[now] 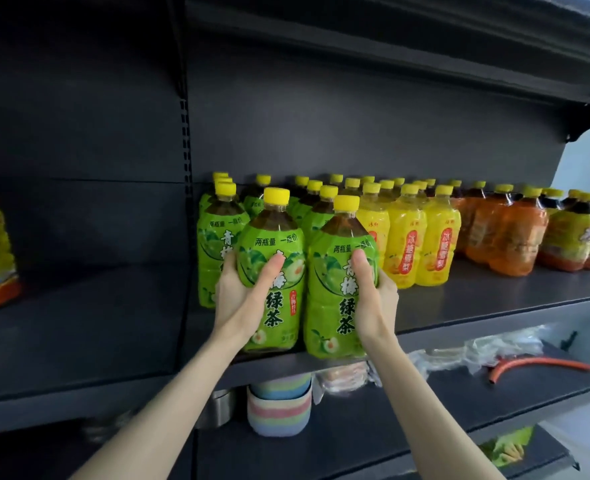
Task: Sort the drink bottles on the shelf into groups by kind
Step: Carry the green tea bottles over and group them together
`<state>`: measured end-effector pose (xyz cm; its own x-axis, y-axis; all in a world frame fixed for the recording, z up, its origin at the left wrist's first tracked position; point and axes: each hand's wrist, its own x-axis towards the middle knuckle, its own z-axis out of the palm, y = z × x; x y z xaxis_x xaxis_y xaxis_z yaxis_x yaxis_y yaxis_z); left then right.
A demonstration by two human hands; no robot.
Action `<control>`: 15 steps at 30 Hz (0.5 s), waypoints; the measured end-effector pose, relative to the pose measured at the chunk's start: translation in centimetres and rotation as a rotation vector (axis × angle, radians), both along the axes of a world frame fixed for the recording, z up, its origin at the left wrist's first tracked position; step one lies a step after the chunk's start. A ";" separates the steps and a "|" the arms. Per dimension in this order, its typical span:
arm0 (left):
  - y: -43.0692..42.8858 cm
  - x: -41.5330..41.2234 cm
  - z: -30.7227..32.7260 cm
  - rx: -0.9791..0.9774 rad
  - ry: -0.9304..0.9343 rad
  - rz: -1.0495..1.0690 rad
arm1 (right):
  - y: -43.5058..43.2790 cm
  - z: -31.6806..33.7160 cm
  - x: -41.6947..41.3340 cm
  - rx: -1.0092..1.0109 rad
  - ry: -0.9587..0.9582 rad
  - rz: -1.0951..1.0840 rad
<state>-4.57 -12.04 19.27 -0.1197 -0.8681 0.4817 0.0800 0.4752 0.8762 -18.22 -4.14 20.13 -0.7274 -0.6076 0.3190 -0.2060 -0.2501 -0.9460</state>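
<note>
The left grip [239,299] wraps the middle of one green tea bottle [269,237]. Just beside it the right grip [376,303] clasps its twin [335,323], both at the front edge of the shelf [494,299]. Large and full, they probably feel heavy, with slick film and walls that give, so mid-body is the sound hold. Their labels read 两瓶量 一瓶价 and 青梅绿茶. The yellow bottles [421,244] read 冰糖雪梨, and the orange bottles [508,237] look too blurred to read.

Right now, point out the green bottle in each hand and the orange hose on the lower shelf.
Left green bottle [279,306]: head view, lower middle of its label.
Right green bottle [338,282]: head view, middle of its label.
Orange hose [543,362]: head view, midway along its length.
</note>
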 end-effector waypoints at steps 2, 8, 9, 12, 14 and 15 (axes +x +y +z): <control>0.2 -1.0 -0.2 -0.001 0.006 0.054 | -0.6 0.0 -1.3 -0.004 -0.001 0.070; 0.3 -2.8 -1.3 0.055 -0.017 0.215 | -2.1 -0.4 -4.1 -0.006 -0.009 0.199; 0.4 -2.9 -1.3 0.074 -0.038 0.219 | -2.3 -0.6 -4.4 -0.001 -0.002 0.202; 0.3 -3.4 -1.2 0.104 -0.106 0.219 | -2.7 -0.8 -5.1 0.007 0.010 0.230; 0.0 -3.7 -1.1 0.089 -0.119 0.226 | -2.8 -0.5 -5.4 0.003 0.007 0.260; -0.1 -3.9 -1.1 0.063 -0.115 0.236 | -3.0 -0.5 -5.7 0.003 -0.002 0.281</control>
